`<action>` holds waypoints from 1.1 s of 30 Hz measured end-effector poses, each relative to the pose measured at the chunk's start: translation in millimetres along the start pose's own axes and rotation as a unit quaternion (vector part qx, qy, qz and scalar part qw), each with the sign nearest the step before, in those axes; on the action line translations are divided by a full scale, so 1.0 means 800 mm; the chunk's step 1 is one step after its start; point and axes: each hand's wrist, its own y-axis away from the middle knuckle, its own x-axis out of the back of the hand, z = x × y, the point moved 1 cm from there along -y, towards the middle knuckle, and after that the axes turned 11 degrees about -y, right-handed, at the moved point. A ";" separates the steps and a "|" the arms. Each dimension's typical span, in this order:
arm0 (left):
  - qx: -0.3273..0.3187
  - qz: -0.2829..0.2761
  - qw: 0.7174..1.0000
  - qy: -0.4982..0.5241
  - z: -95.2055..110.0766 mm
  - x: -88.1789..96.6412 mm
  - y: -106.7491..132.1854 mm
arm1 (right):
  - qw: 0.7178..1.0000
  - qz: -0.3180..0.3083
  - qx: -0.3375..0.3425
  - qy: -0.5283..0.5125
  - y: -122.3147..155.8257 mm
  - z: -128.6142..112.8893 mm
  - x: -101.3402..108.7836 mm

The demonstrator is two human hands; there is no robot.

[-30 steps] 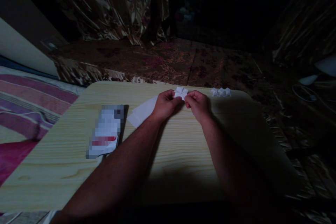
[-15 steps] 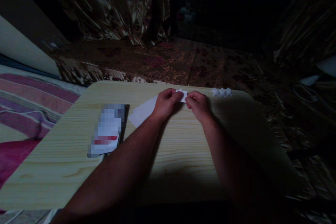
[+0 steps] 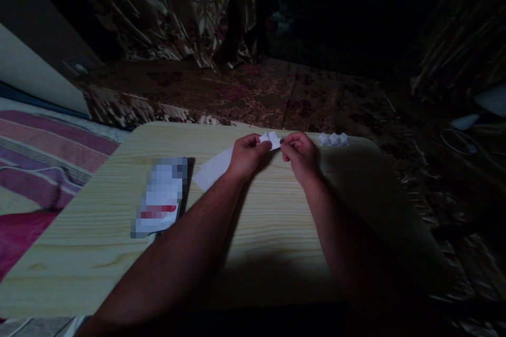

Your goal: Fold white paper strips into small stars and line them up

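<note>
Right now the person's left hand [image 3: 245,157] is pinching a folded white paper [image 3: 272,141] between thumb and fingers, near the middle of the far edge of the pale wooden table [image 3: 272,226]. The right hand [image 3: 301,154] is hovering at the paper's right corner, thumb and forefinger drawn together; from where I'm standing, I can't tell whether they are gripping it. Close to the far right corner, three small white folded shapes [image 3: 334,139] are sitting in a row. Flat white sheets [image 3: 213,168] are lying just left of the left hand, partly hidden by it. Farther toward the left edge, a flat object [image 3: 164,187], blurred into squares, is resting beside the left forearm. Wood grain is showing between the forearms, while shadow is covering the table's right side. Beyond the far edge, a patterned brown cloth [image 3: 237,89] is stretching below a shiny curtain [image 3: 197,5]; past the left edge, a striped bedcover [image 3: 35,142] is spreading.
</note>
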 end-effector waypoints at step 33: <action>0.005 -0.042 0.999 0.006 0.003 -0.004 0.003 | 0.999 0.005 0.007 0.044 -0.002 0.016 0.000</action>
